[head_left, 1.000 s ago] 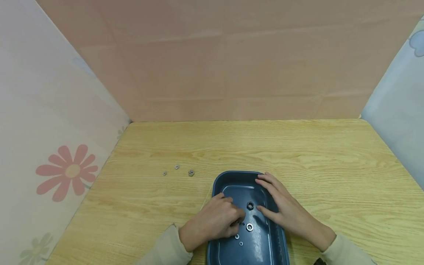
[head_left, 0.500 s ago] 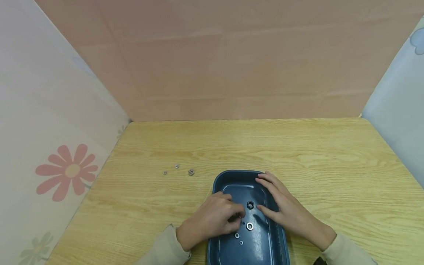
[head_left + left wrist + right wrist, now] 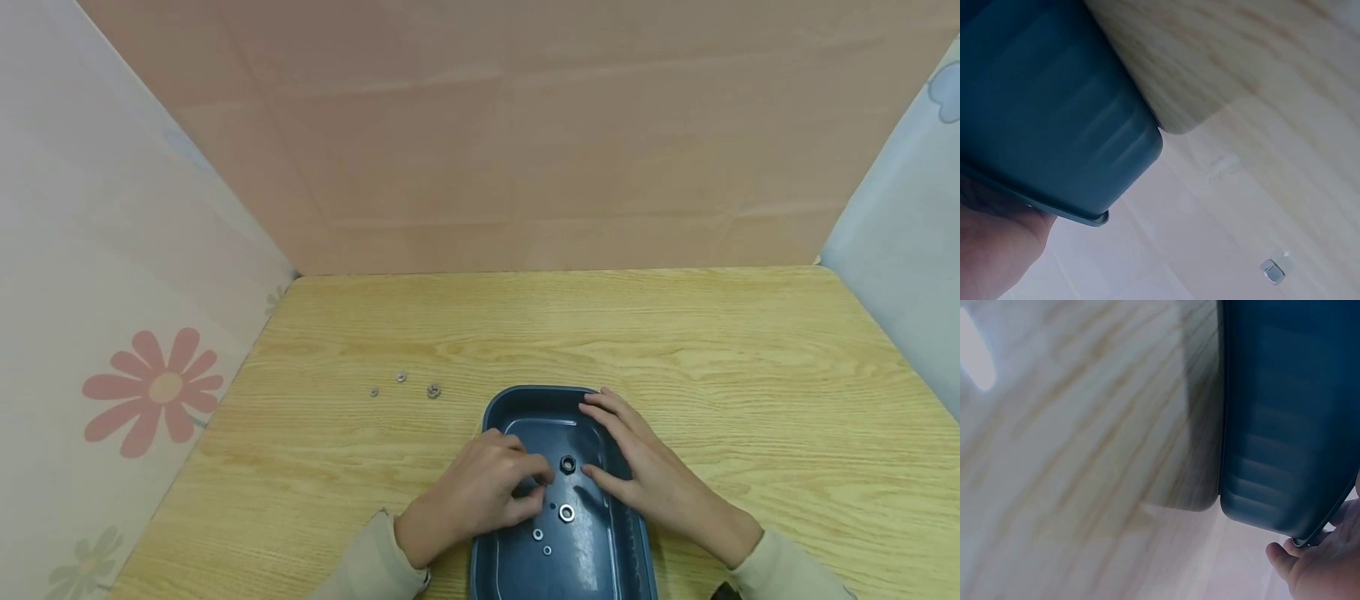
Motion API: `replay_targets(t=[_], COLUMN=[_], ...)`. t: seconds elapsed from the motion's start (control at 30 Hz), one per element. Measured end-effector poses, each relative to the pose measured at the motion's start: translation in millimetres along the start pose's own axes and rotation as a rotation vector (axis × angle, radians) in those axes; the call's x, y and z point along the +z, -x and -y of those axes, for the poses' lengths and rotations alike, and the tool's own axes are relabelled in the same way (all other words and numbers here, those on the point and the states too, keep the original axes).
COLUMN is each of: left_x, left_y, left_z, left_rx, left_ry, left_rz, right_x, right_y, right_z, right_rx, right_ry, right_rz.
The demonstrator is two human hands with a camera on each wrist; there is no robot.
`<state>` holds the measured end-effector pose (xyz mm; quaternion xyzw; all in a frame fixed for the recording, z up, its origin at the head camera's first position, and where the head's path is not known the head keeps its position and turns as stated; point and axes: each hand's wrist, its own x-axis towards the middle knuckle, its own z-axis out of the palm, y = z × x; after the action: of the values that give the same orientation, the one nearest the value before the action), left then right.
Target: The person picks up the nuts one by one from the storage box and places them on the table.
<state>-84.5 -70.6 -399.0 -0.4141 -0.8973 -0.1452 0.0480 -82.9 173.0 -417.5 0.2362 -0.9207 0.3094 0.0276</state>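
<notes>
A deep blue tray (image 3: 517, 575) lies at the table's front. Inside it are a dark nut (image 3: 567, 464), a larger silver nut (image 3: 566, 513) and two smaller nuts (image 3: 537, 534). My left hand (image 3: 483, 487) reaches over the left rim, index finger and thumb curled toward each other above the tray floor; whatever may be between their tips is hidden. Spread over the right rim is my right hand (image 3: 637, 467), fingers extended toward the far corner and thumb inside the tray. In the right wrist view, the right hand (image 3: 1329, 562) is at the tray's rim (image 3: 1300, 540).
Left of the tray, a larger nut (image 3: 433, 391) and two small ones (image 3: 401, 377) lie apart on the wooden table (image 3: 712, 333). A brown panel (image 3: 525, 150) stands behind the table, with pale printed walls (image 3: 150, 250) at both sides.
My left hand has shifted slightly up and left, its index finger and thumb rising a little from the tray floor. The right hand, the tray and the visible nuts stay in place.
</notes>
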Motion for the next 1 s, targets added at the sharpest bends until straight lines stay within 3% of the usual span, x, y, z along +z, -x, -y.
replay_targets(t=[0.23,1.0], left_x=[-1.8,-16.0], left_y=[-0.9,-0.4], left_z=[0.9,13.3], left_rx=[0.000,-0.022], left_ry=[-0.004,-0.073], left_rz=[-0.023,-0.212], right_x=[0.1,0.0], right_y=[-0.4,0.3], right_z=[0.8,0.6], right_rx=[-0.011,-0.001], right_ry=[0.012,-0.010], right_rz=[-0.006,-0.003])
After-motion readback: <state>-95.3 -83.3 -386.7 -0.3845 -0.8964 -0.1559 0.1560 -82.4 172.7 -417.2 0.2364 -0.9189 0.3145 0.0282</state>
